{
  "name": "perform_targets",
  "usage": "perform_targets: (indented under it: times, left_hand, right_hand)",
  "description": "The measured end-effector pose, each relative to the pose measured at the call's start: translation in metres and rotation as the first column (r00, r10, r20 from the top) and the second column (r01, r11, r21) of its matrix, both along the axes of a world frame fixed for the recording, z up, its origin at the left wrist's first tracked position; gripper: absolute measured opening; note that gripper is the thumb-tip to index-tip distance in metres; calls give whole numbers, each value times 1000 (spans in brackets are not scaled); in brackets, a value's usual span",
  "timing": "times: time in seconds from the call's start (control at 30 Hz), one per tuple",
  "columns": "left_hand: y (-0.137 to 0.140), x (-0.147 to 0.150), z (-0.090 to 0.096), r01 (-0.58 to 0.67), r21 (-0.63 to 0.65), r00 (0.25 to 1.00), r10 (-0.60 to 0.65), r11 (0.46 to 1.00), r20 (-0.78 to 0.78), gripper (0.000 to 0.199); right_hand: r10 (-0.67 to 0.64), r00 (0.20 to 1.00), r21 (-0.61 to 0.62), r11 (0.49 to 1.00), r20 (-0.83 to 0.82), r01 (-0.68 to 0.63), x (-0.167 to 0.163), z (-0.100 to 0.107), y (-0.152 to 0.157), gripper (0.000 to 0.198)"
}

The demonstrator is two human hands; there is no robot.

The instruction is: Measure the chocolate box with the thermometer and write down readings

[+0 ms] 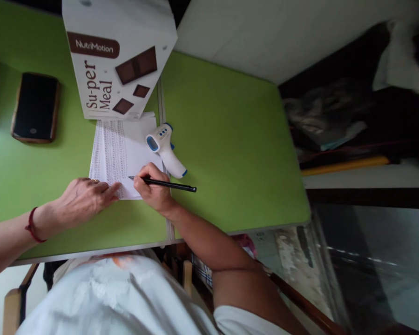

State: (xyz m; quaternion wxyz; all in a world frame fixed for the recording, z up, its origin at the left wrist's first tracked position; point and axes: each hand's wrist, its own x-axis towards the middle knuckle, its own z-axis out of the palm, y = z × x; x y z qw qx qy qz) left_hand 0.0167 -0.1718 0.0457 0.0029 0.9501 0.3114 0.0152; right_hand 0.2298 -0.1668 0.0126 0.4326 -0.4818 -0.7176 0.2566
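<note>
Writing looks like the step in hand: right hand [153, 188] has the black pen [171, 184] in a closed grip near its point, tip at the right edge of the marked columns on the paper [136, 144]. Can't tell if ink is going down or the tip is just above the sheet. Script too small to read. Left hand [85, 199] is palm down, fingers loosely extended, nothing gripped; it lies over the lower left corner of the sheets, apparently pinning them. My read: the next stroke calls for small finger motion on the right, flat steady pressure on the left, and the tip lined up with the last column. Bare page is on the right side, so there's room. Positions: paper is ahead of both hands on the green table [230, 149], a few sheets not quite squared up; pen tip sits between the two hands, rear end pointing off to my right past the sheet. White thermometer gun [168, 156] lies just beyond the right hand, overlapping the paper's right edge; could get in the way of that wrist further up the page. NutriMotion box [108, 93] stands at the far end of the paper. Dark-faced device [35, 108] off to the left, clear of both hands.
</note>
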Motion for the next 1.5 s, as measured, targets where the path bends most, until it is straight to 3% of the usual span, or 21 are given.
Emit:
perform_targets:
  times: [1.3, 1.5]
  left_hand:
    - [0, 0, 2, 3, -30, 1000, -3, 1000, 10, 20]
    - [0, -1, 0, 11, -19, 999, -11, 1000, 35, 20]
  right_hand:
    - [4, 1000, -36, 999, 22, -3, -1, 2, -1, 20]
    - [-32, 998, 1, 999, -50, 32, -1, 1, -1, 21]
